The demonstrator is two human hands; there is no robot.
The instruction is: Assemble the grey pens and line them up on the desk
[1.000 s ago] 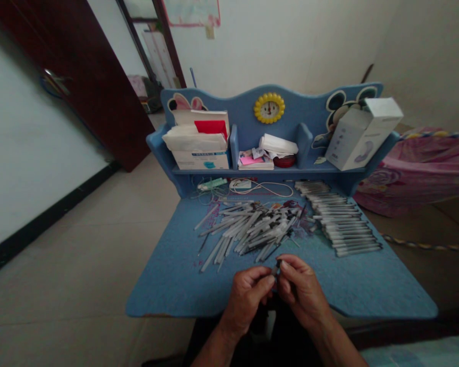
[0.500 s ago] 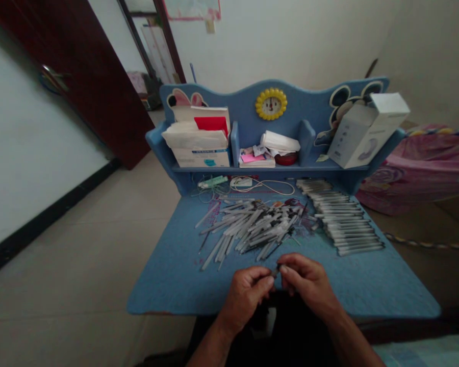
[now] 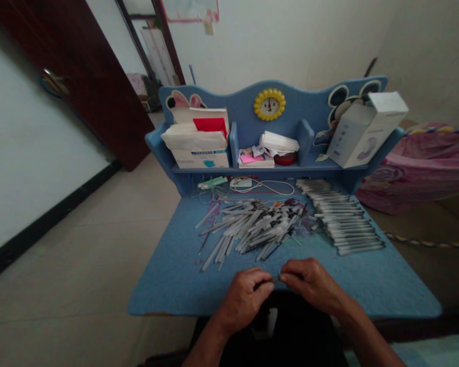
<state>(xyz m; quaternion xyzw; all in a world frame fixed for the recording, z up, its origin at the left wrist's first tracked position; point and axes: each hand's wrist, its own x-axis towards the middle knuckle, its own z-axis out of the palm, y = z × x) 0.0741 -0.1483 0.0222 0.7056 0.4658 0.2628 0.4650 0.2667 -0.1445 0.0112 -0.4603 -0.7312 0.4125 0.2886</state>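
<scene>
My left hand point(image 3: 244, 297) and my right hand point(image 3: 309, 283) meet at the near edge of the blue desk point(image 3: 176, 275). Their fingertips pinch a small dark pen part point(image 3: 276, 279) between them; most of it is hidden by the fingers. Just beyond my hands lies a loose heap of grey-white pen barrels and dark pieces point(image 3: 252, 227). To the right of the heap, a neat row of assembled pens point(image 3: 342, 219) runs toward the back of the desk.
The desk's blue shelf back point(image 3: 302, 109) carries a yellow clock point(image 3: 269, 105), stacked papers and boxes point(image 3: 201, 137), a white box point(image 3: 363, 130) and cables point(image 3: 260, 186). A dark door point(image 3: 80, 76) stands at left. Pink bedding point(image 3: 424, 163) lies at right.
My hands have dropped slightly toward the desk's near edge, and the right hand has turned flatter, with the small part now held level between the fingertips.
</scene>
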